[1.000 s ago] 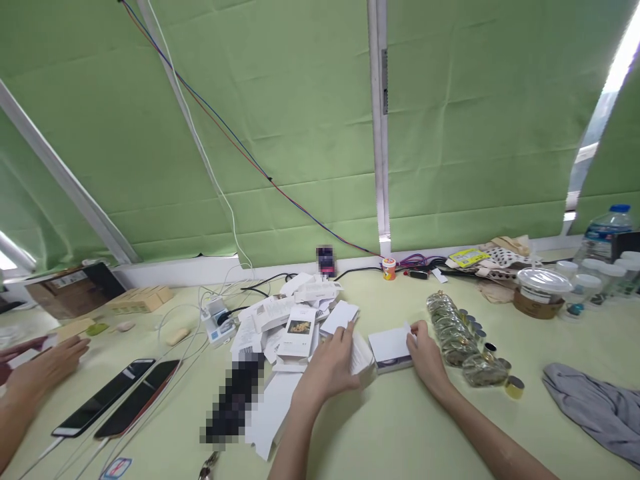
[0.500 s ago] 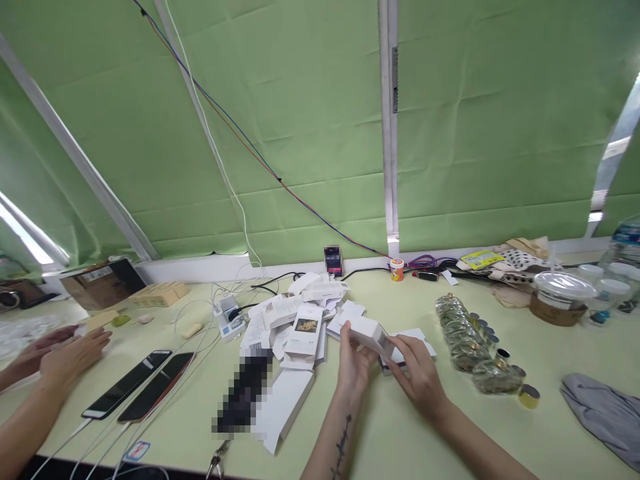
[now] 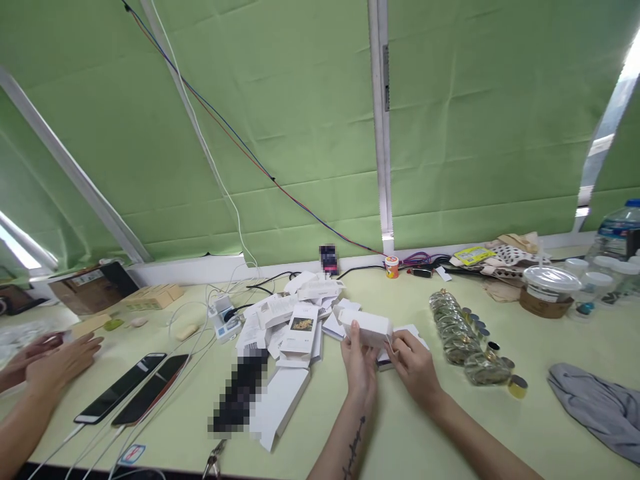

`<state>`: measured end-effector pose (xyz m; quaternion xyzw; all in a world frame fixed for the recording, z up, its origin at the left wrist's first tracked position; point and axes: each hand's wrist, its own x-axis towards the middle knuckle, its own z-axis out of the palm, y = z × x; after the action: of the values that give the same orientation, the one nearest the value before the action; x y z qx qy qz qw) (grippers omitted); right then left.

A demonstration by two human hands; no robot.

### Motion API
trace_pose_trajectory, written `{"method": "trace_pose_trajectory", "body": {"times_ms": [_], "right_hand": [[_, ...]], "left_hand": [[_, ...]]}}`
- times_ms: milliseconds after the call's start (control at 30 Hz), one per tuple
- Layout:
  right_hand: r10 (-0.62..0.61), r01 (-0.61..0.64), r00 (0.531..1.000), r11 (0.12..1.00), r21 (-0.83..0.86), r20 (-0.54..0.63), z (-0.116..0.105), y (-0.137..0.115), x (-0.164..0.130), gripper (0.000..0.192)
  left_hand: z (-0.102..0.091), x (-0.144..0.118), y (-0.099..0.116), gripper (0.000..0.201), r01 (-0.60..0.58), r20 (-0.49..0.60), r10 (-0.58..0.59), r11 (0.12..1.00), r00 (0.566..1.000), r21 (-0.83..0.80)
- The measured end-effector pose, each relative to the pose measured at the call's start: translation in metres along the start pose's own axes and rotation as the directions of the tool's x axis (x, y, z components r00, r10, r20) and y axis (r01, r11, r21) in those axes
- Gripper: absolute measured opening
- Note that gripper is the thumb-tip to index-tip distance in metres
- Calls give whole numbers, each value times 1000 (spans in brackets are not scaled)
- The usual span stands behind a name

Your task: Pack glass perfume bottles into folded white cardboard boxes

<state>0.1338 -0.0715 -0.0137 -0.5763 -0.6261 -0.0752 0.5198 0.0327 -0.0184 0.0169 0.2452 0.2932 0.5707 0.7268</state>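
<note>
Small white carton (image 3: 367,326) held above table (image 3: 440,427) — left hand (image 3: 361,365) fingers clamped round near side, right hand (image 3: 413,365) fingertips pinching right end flap. Box-folding step; next needs flap tucked in squarely.

a small white carton box (image 3: 367,327), plain and oblong, is lifted just above the table, lying roughly level, beside the heap of similar cartons.

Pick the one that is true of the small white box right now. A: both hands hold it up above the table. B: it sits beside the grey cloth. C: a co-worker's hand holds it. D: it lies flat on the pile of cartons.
A: the left hand and right hand grip the small white box between them, lifted above the table.
</note>
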Motion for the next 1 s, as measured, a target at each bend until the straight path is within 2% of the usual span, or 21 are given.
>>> {"method": "trace_pose_trajectory", "body": {"times_ms": [100,200,300,367,433,500,567,633,700,767,800,867,933,1000], "right_hand": [[-1,-3,998,998,55,66,-5,-6,0,15],[177,-211,970,953,218,166,-5,-10,6,23],[404,-476,878,797,371,259,8,-12,20,34],[464,-541,840,758,363,282,23,-14,32,39],[454,-539,837,782,315,305,38,-18,43,41],[432,-521,836,818,244,338,48,-24,49,37],[408,-485,836,862,148,366,45,-30,49,30],[387,-430,841,902,32,378,31,-31,45,22],[373,-371,847,925,-83,379,8,-27,39,24],[373,-326,845,927,-184,383,-15,-19,32,25],[372,-305,842,926,-223,391,-25,-15,28,25],[351,-225,830,922,-316,433,-40,-9,19,27],[319,-89,809,897,-433,494,-47,-5,9,30],[298,-8,800,873,-488,521,-48,-3,0,32]], "left_hand": [[-6,9,-1,44,-45,-63,49,997,997,62],[-16,22,5,46,-177,-105,201,964,974,198],[-22,32,19,57,-298,-26,324,896,946,329],[-21,34,30,65,-348,59,359,835,932,427],[-19,34,39,67,-373,99,391,726,915,578],[-19,31,45,68,-392,126,454,559,882,731],[-22,28,47,64,-435,205,512,382,834,816],[-27,25,46,48,-507,329,518,249,790,825],[-30,22,44,30,-574,460,438,170,772,801],[-29,20,41,22,-633,588,271,120,762,765],[-27,20,39,22,-665,648,167,89,744,741],[-20,20,37,25,-734,733,-50,-8,679,679],[-11,21,35,41,-779,745,-233,-127,625,614],[-2,25,35,51,-786,699,-362,-236,617,572]]}}
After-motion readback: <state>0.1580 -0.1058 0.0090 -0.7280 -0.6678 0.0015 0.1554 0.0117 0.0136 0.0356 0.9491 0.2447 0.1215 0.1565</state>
